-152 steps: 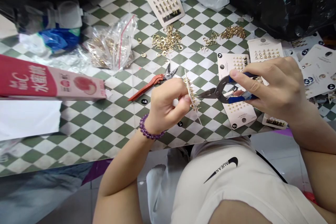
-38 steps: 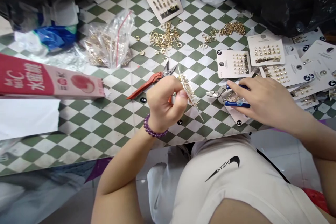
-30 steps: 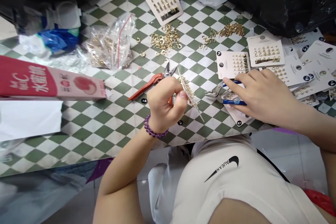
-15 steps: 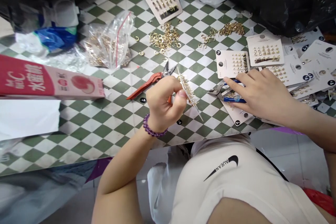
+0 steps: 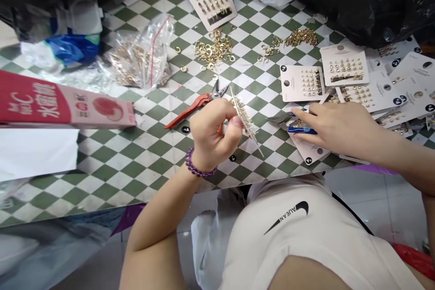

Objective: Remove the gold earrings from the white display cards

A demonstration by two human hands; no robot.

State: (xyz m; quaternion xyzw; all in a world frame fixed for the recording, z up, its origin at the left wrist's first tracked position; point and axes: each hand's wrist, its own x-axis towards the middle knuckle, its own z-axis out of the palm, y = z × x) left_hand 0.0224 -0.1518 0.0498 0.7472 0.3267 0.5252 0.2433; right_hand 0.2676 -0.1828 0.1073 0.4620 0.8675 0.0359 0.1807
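I'm watching the left hand (image 5: 215, 131) grasping a studded card (image 5: 245, 121) edge-on above the table's (image 5: 112, 158) front edge. The right hand (image 5: 335, 124) is holding blue-handled pliers (image 5: 301, 130) between its fingers, tips pointing toward the card; orange clippers (image 5: 189, 110) are lying partly behind the left hand.

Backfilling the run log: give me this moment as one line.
left hand: gripping earring card, edge-on | right hand: touching blue-handled pliers, grip unclear | nearby: orange-handled cutters, loose gold rings
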